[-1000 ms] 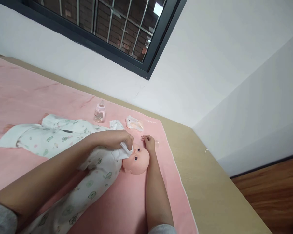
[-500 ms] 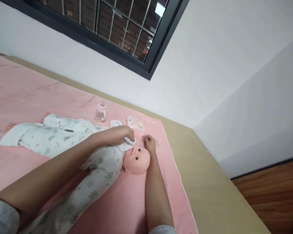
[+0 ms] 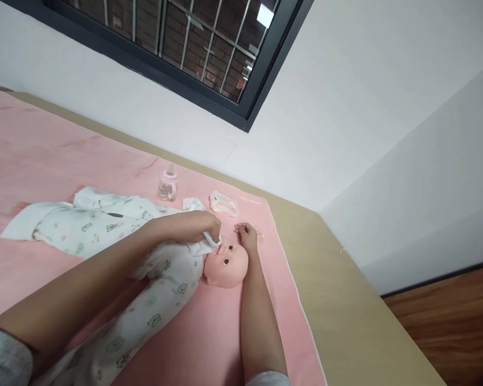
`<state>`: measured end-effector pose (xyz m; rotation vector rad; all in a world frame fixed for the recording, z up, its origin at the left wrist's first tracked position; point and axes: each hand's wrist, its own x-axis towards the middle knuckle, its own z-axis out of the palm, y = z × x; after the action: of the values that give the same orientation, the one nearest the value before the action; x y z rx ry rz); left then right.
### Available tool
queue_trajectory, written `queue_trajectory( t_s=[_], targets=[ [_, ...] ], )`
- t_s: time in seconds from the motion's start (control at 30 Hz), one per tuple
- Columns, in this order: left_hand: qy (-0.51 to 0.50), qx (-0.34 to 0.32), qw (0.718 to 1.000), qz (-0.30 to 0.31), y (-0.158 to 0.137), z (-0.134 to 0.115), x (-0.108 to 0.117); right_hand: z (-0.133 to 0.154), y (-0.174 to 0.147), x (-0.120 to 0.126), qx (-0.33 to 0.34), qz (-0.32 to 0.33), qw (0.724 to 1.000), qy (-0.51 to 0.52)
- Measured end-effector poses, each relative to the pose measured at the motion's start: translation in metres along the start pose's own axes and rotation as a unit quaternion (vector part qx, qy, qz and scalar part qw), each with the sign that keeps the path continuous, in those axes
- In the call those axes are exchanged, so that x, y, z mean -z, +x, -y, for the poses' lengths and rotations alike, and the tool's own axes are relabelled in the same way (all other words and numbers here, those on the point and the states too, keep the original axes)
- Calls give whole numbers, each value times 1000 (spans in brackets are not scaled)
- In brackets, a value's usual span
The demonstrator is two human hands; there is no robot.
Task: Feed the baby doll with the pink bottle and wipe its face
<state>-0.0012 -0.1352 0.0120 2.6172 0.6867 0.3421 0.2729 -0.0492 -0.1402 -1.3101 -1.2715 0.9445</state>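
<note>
A baby doll (image 3: 227, 266) lies on its back, dressed in a white outfit (image 3: 76, 222) with small green animal prints. My left hand (image 3: 201, 225) is closed on a white cloth (image 3: 204, 246) and presses it at the doll's mouth, partly covering it. Beside the top of the doll's head rests my right hand (image 3: 246, 235), its fingers loosely apart and holding nothing. My right forearm runs along the head. Next to the doll's far sleeve stand a clear baby bottle (image 3: 168, 185) with a pink collar and handle, and a small clear plastic packet (image 3: 223, 203).
A pink mat (image 3: 116, 155) covers most of the tan bed surface (image 3: 334, 300). Just past my right wrist lies a small clear object (image 3: 260, 236), too faint to name. A white wall and a dark-framed window (image 3: 241, 110) with bars bound the far side.
My left hand has shifted slightly downward, bringing the cloth from the doll's chin onto its mouth. My right hand stays in place.
</note>
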Motion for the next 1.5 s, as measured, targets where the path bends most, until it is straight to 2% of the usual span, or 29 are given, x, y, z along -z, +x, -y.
queue_trajectory(
  t_s=[0.3,0.53,0.67,0.73,0.8,0.93,1.07,1.13,1.23,1.4,1.5],
  targets=[
    [-8,-11,1000,11,-1,-6,-2,1,-1,0,4,0,1000,1],
    [-14,-45,999,5,-2,-10,-5,1,-1,-1,1,-1,1000,1],
    [-11,-39,999,-6,-4,-12,0,6,-3,-2,0,5,1000,8],
    [-5,-28,999,-39,-6,-14,4,21,-5,-2,1,19,1000,12],
    [9,-9,996,-90,-9,-14,8,47,-8,-1,16,44,999,14],
    [46,28,981,-188,-15,-8,13,121,-30,-6,145,135,980,2],
    [64,51,974,-213,-19,1,16,174,-67,-27,296,189,930,-109],
    [67,56,973,-214,-21,5,18,185,-83,-37,324,184,910,-180],
    [61,63,975,-205,-24,8,23,188,-94,-46,324,149,906,-228],
    [3,82,992,-98,-33,11,33,189,-97,-47,308,173,899,-259],
    [-18,69,993,-91,-37,11,39,191,-99,-49,311,181,893,-271]
  ],
)
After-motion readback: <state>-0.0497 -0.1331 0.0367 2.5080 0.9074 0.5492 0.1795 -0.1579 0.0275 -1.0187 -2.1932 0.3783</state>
